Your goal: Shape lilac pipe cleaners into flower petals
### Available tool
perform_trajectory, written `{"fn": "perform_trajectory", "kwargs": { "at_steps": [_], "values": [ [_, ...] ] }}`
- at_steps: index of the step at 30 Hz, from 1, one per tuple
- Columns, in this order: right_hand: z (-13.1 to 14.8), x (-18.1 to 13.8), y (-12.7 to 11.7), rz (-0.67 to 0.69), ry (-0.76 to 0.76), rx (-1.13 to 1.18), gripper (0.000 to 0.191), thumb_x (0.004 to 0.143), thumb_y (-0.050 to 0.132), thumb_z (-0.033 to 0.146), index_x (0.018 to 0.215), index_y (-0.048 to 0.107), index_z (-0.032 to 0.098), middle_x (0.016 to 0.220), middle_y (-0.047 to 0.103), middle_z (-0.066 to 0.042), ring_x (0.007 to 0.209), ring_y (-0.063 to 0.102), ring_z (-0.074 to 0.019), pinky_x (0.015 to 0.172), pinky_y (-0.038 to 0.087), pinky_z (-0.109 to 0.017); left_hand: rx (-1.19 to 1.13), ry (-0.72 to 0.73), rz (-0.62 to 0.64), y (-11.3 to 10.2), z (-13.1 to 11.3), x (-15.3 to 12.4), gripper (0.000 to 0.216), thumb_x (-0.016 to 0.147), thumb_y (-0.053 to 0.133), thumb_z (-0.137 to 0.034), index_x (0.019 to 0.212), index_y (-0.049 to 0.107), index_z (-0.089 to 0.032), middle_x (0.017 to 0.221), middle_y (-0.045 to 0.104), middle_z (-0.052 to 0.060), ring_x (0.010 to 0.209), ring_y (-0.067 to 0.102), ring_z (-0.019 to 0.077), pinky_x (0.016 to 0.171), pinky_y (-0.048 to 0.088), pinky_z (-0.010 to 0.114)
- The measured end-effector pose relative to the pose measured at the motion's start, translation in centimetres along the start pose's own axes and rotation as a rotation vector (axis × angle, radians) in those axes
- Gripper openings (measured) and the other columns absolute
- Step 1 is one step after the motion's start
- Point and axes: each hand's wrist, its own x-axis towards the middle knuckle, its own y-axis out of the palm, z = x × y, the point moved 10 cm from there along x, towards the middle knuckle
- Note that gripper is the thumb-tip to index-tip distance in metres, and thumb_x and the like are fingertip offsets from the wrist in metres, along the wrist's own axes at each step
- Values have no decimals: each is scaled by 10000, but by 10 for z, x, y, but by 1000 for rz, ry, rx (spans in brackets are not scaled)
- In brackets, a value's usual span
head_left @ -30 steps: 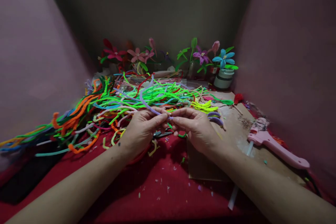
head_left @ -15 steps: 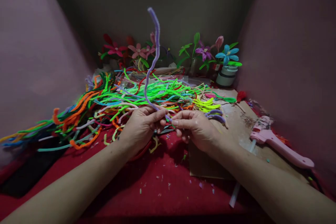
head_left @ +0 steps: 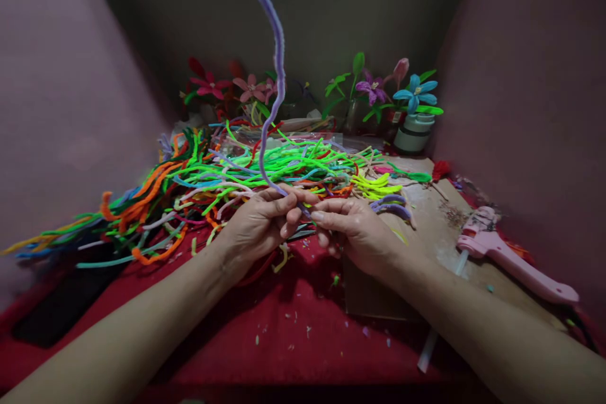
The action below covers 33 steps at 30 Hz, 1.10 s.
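Note:
A long lilac pipe cleaner [head_left: 277, 82] rises in a wavy line from between my hands, its free tip high against the dark wall. My left hand [head_left: 258, 224] is closed on its lower end, thumb and fingers pinching it. My right hand [head_left: 357, 230] is closed too, pinching the same end just to the right, fingertips touching the left hand's. Both hands hover over the red cloth [head_left: 293, 322], just in front of a big pile of coloured pipe cleaners [head_left: 227, 173].
A pink glue gun [head_left: 511, 259] lies at the right on a brown board [head_left: 426, 227]. Finished pipe-cleaner flowers [head_left: 374, 88] stand along the back, some in a small pot [head_left: 413, 136]. Short purple pieces [head_left: 391, 205] and yellow ones [head_left: 376, 186] lie near my right hand. Pink walls close both sides.
The lilac pipe cleaner, lying low in the pile a second ago, has been swung upright and its tip has climbed higher. Both hands stay pinched on its lower end.

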Motion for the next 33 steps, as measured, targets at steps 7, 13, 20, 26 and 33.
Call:
{"fn": "perform_trajectory", "kwargs": {
  "at_steps": [7,13,20,26,33],
  "values": [
    [-9,3,2,29,59,148,171,677,714,249,745,607,134,635,655,-18,480,580,-85,435,422,-180,-72,-12,-84,-6,-2,1,75,724,671,-165,750,677,-95,602,583,3,442,451,29,469,469,163],
    [-10,3,2,28,61,178,151,673,708,208,773,627,129,661,681,-40,506,592,-91,457,451,-188,117,-78,-156,-22,-7,7,123,758,628,-220,774,663,-103,562,557,12,432,473,53,398,401,143],
    [7,5,-15,-118,-39,178,138,655,693,194,731,601,123,589,663,-23,452,568,-93,431,429,-195,1139,-171,106,-31,-34,-19,208,753,605,-369,804,651,-172,634,583,12,499,497,101,444,365,190],
    [6,7,-25,-147,-58,148,132,695,669,209,780,596,140,599,657,-11,456,567,-89,424,402,-188,1931,52,159,-26,-26,-50,129,758,510,-237,844,593,-190,891,585,59,768,523,183,636,394,270],
    [3,10,-22,-133,-54,172,162,668,694,227,760,591,142,598,650,-18,494,586,-108,455,429,-215,1982,103,166,-37,-12,-48,182,785,399,-168,865,562,-177,818,580,68,732,511,188,675,383,303]
  ]
}}
